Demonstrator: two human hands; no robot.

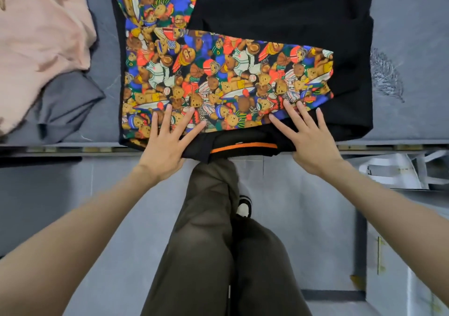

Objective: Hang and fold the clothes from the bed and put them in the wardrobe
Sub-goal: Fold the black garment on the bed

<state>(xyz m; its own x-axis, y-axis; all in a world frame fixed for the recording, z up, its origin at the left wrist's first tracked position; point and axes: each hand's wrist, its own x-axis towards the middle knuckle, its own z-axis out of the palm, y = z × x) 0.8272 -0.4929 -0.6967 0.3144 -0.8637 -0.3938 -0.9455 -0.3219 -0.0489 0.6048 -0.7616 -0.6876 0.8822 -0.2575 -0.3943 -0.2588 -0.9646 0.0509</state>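
Bear-print garment [218, 79] runs off top edge; full shape can't be told. Black garment [291, 6] also cut at top, much of it hidden under the bear print. Pink garment [41, 36] cropped at left & top, blurred. Grey cloth [70, 104] partly tucked beneath it. Left hand [167, 143] & right hand [313, 140] cover bits of the near hem. White mark [239, 142] by orange stripe [243, 146] too small to read. White bag [393, 172]: print illegible, cut at right. Shoe [244, 208] mostly behind trouser leg [209, 218].
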